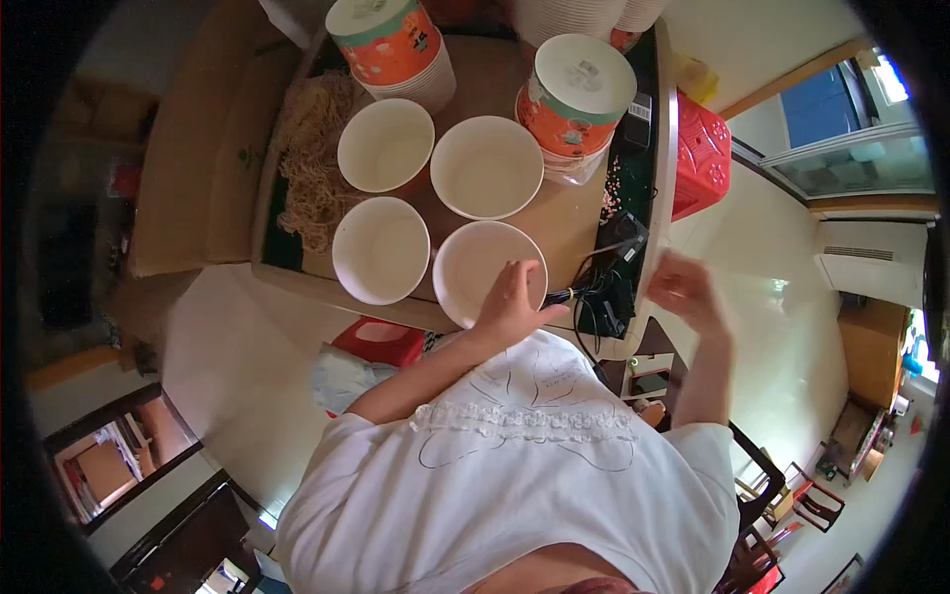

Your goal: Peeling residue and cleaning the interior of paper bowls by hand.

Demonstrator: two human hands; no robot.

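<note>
Several empty white paper tubs stand mouth up in two rows on the table: a far left tub, a far right tub, a near left tub and a near right tub. My left hand is over the near rim of the near right tub, its thumb apart from the fingers and nothing visible in it. Whether it touches the rim I cannot tell. Off the table's right edge, my right hand is smeared by motion, so its fingers are unclear.
Upside-down stacks of orange printed tubs stand at the back left and back right. Tan netting lies left. Black cables and an adapter lie near the right edge. A red stool stands beyond; a cardboard box is left.
</note>
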